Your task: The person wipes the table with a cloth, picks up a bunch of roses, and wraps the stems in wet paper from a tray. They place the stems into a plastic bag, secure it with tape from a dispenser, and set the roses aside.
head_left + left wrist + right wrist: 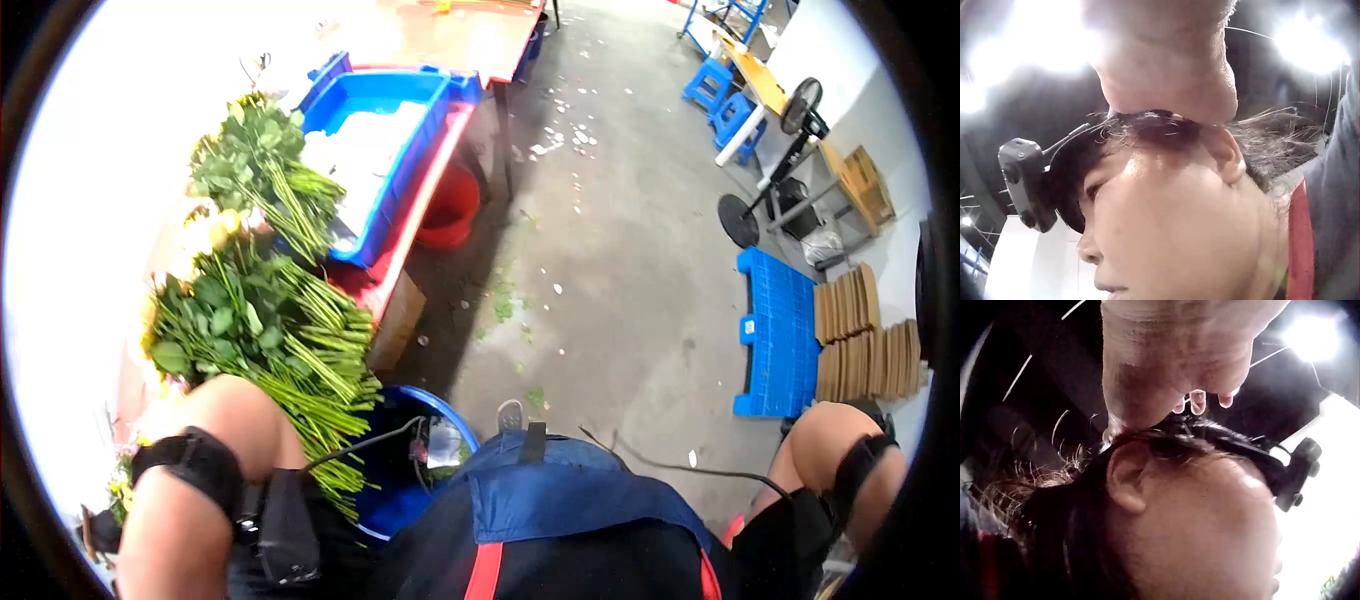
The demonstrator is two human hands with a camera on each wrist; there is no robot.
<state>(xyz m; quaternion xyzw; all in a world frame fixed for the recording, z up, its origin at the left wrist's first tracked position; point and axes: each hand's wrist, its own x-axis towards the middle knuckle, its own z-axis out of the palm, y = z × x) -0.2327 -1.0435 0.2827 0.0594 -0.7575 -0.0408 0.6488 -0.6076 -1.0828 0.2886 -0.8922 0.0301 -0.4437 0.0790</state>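
Both hands are raised to the person's head, outside the head view, where only the bent forearms with black wrist straps (pixel 190 470) appear. In the left wrist view, the heel of the left hand (pixel 1166 69) lies against the side of the head above the ear; its fingers are hidden. A black head camera (pixel 1025 181) juts out in front of the forehead. On the other side, the right hand (pixel 1179 356) is at the headband (pixel 1222 434) above the ear, with several fingertips (pixel 1198 402) pointing down near it. Whether either hand grips the headband, I cannot tell.
Bunches of leafy, long-stemmed flowers (pixel 270 330) lie on the table at left, beside a blue tray (pixel 405 170). Below stand a blue bin (pixel 440 400) and a red bucket (pixel 448 212). At right are a blue pallet (pixel 778 335), stacked cardboard (pixel 862 340) and a fan (pixel 803 105).
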